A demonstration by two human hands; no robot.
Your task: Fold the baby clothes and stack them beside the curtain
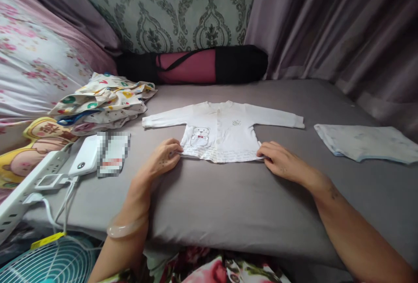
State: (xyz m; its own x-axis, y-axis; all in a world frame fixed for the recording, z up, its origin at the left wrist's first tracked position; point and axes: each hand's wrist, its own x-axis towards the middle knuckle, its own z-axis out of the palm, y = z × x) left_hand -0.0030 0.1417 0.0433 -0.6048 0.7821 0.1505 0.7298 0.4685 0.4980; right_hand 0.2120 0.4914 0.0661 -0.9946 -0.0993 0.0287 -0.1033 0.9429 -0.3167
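A small white long-sleeved baby shirt [225,133] lies spread flat on the grey bed sheet, its sleeves stretched out to both sides. It has a button front, a bear print and lines of lettering near the hem. My left hand [165,156] pinches the bottom left corner of the hem. At the bottom right corner, my right hand [282,160] has its fingers closed on the hem. The fingertips of both hands are partly hidden by the cloth and knuckles.
Folded pale cloth [365,143] lies at the right. Patterned clothes [107,96] are heaped at the left, near a white power bank [85,154] and a power strip [32,187]. A black and maroon long bag [192,65] rests by the wall. A fan [48,261] stands at lower left.
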